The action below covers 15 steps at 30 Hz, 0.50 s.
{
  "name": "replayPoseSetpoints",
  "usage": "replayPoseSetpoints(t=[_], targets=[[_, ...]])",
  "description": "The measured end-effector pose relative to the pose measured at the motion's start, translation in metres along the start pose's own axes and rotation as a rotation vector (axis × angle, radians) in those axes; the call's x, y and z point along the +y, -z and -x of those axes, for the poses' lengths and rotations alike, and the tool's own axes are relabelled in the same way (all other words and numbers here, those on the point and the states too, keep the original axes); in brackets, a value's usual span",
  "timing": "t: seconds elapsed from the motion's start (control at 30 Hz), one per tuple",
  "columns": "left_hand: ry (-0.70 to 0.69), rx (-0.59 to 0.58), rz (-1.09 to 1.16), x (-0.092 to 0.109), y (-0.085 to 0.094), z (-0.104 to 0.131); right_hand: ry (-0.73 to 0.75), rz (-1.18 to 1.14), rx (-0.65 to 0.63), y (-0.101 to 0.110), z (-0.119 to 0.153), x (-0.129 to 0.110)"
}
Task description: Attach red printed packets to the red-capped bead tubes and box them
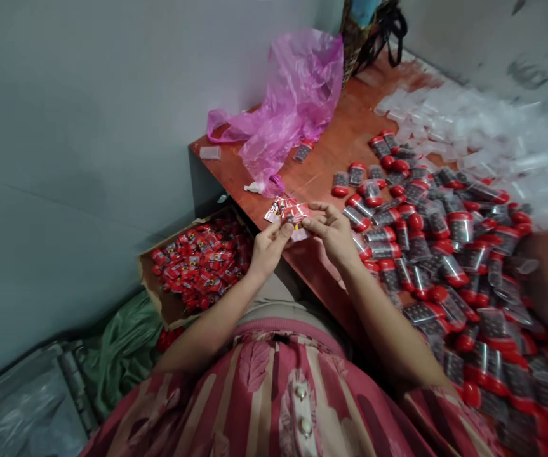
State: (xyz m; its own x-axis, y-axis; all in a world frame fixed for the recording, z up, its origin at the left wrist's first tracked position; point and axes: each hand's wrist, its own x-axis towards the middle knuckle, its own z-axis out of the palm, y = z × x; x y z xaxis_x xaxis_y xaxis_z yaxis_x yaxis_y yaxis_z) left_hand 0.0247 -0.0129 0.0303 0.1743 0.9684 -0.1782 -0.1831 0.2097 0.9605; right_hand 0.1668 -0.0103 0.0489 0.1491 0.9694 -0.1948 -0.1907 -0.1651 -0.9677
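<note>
My left hand [268,249] and my right hand [334,233] meet over the near edge of the table. Between their fingertips is a small red printed packet [298,211], pinched from both sides. A shiny silver-and-red piece [274,208] shows just left of it; whether it is part of the same packet I cannot tell. To the right of my right hand lie several clear containers with red caps and dark contents [383,235], heaped on the table. Below and left of my left hand stands a cardboard box [152,279] full of small red wrapped packets [202,260].
A crumpled pink plastic bag [297,89] lies on the orange-red table [335,152] by the wall. Clear empty sleeves [493,127] are piled at the back right, near a rounded pinkish vessel [547,273]. Green cloth [128,346] lies at lower left.
</note>
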Motion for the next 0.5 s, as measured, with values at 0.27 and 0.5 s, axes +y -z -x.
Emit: replayPoseSetpoints(t=[0.27, 0.5], targets=[[0.281, 0.042, 0.23, -0.003, 0.001, 0.0, 0.312, 0.874, -0.046, 0.042, -0.044, -0.024], [0.41, 0.091, 0.364, 0.0, 0.002, 0.003, 0.468, 1.167, -0.277, 0.094, -0.118, -0.045]])
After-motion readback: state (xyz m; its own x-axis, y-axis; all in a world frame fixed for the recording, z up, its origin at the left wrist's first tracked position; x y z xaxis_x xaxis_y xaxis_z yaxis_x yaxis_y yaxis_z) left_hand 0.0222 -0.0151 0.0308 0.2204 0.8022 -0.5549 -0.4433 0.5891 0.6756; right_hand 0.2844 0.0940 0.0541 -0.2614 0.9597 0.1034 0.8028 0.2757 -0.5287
